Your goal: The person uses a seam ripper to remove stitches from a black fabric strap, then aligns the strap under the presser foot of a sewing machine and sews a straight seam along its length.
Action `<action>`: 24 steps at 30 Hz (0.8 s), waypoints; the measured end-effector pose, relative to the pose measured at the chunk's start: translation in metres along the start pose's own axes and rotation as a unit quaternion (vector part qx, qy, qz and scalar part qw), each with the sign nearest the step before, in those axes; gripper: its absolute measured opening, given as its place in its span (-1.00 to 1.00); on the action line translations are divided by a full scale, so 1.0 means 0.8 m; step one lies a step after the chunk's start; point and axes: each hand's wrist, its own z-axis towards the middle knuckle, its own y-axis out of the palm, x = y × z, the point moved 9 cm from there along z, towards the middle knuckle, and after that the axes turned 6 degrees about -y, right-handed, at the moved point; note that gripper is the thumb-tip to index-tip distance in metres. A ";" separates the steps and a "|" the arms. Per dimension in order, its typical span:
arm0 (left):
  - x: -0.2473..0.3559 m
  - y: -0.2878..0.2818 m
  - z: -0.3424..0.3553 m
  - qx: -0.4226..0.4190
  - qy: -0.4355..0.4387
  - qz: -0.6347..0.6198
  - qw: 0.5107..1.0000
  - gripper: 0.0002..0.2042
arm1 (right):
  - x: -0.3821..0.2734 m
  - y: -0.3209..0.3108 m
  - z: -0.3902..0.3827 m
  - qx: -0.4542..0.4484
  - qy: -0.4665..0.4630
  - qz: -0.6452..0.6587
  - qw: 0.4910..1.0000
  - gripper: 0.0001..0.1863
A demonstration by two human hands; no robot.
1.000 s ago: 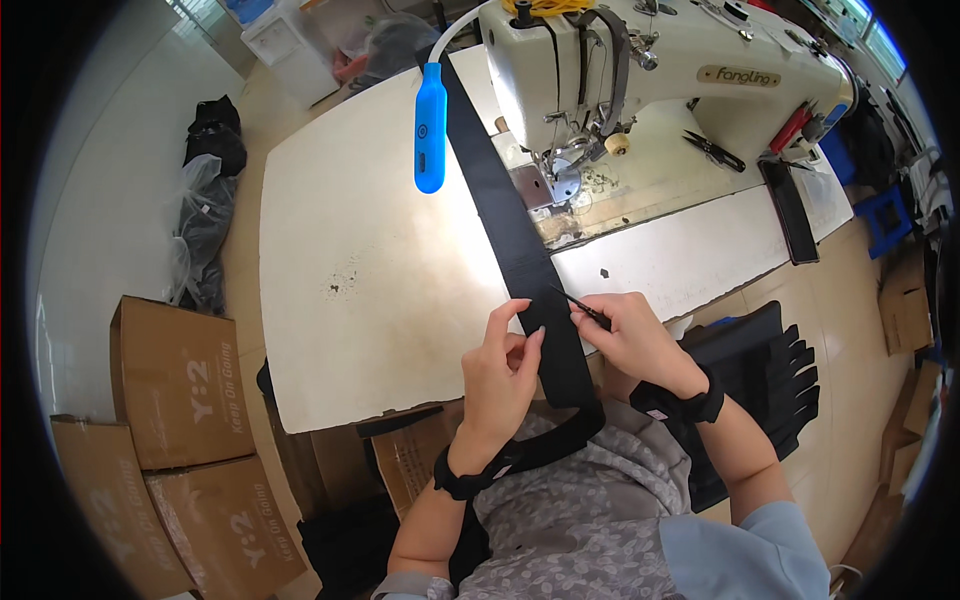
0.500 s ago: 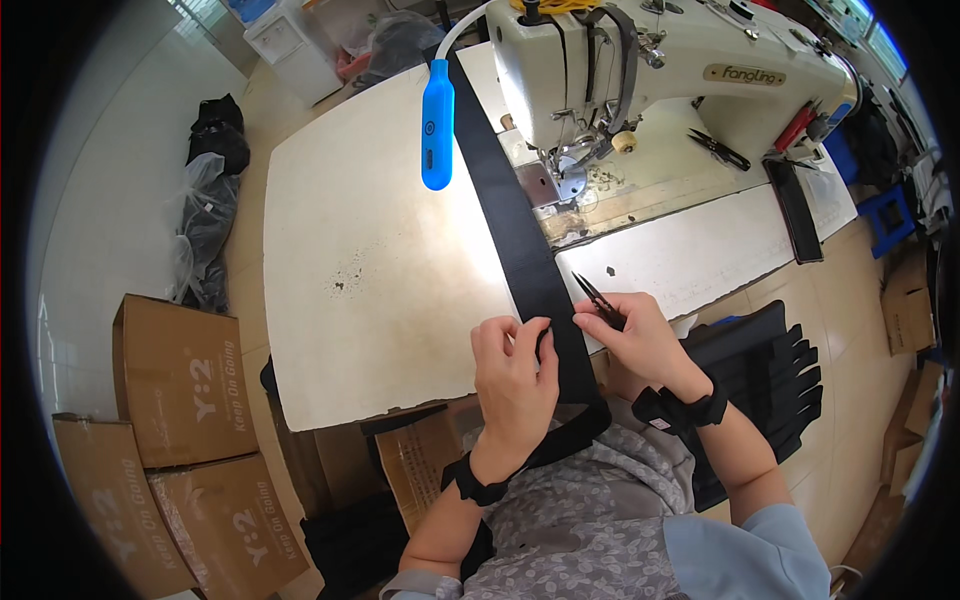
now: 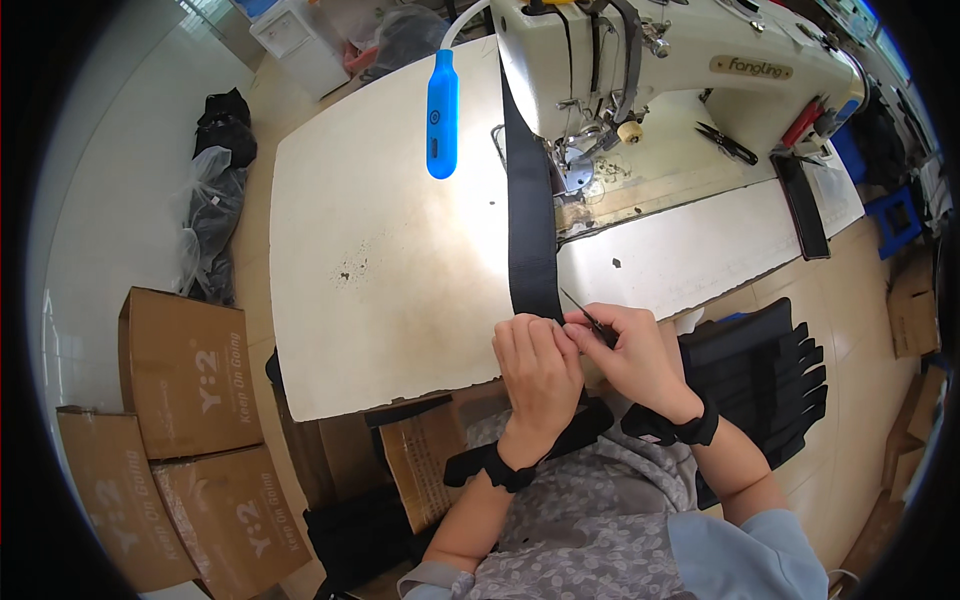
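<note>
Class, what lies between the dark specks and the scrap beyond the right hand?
The head view shows the black strip, with white tabletop either side.

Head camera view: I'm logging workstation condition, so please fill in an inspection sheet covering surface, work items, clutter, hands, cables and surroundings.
Surface: broad white tabletop, dark specks left of centre.
Work items: long black fabric strip lies left of the needle area of the white metal sewing machine.
Clutter: black-handled pointed snips and long black rectangular tray at right.
Hands: left hand closed on the strip; right hand grips a slim dark pointed tool.
Cables: white curved stem above a blue oblong plastic device; whether it is a cable, cannot tell.
Surroundings: brown cardboard boxes, black bundles in clear plastic, blue plastic stool.
</note>
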 end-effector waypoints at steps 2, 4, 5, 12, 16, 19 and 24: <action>0.000 -0.006 -0.001 0.012 0.015 -0.055 0.998 -0.92 | 0.002 -0.002 0.000 0.008 0.007 -0.010 1.000 -0.78; 0.000 -0.018 -0.004 0.031 0.024 -0.119 0.992 -0.92 | 0.009 -0.005 0.003 0.013 0.017 -0.013 1.000 -0.79; -0.009 -0.016 -0.005 0.012 -0.028 -0.207 0.978 -0.92 | 0.013 -0.005 0.005 0.015 0.017 -0.008 1.000 -0.79; -0.048 -0.008 -0.035 -0.082 -0.221 -0.316 0.919 -0.90 | 0.026 -0.008 0.010 0.006 0.014 0.010 1.000 -0.78; -0.032 -0.006 -0.032 -0.085 -0.153 -0.172 0.969 -0.88 | 0.030 -0.002 0.012 0.004 0.006 0.036 0.999 -0.77; -0.035 -0.002 -0.032 -0.095 -0.181 -0.169 0.964 -0.89 | 0.024 -0.005 0.006 -0.005 0.015 0.015 1.000 -0.78; -0.041 0.001 -0.033 -0.094 -0.194 -0.171 0.961 -0.90 | 0.014 -0.022 -0.035 0.043 -0.006 -0.049 0.998 -0.79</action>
